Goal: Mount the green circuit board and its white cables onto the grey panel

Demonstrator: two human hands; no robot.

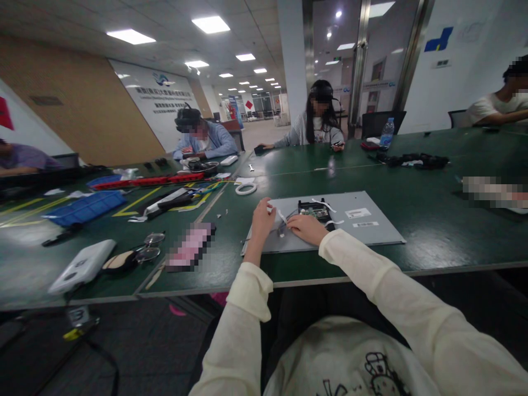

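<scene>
A flat grey metal panel (pixel 371 234) lies on the table in front of me. A green circuit board (pixel 315 210) in a black frame sits on it, with white tape strips (pixel 328 204) beside it. My left hand (pixel 263 220) is over the panel's left part, fingers curled together; a small pale bit shows at its fingertips, too small to name. My right hand (pixel 307 228) rests low on the panel just left of the board, its fingertips closed on a thin grey cable (pixel 282 224). Another white strip lies between both hands.
A roll of white tape (pixel 246 188) lies beyond the panel. To the left are a pink phone (pixel 192 246), glasses (pixel 148 247), a white device (pixel 82 267) and a blue tray (pixel 84 208). A water bottle (pixel 386 133) stands far right. Several people sit around the table.
</scene>
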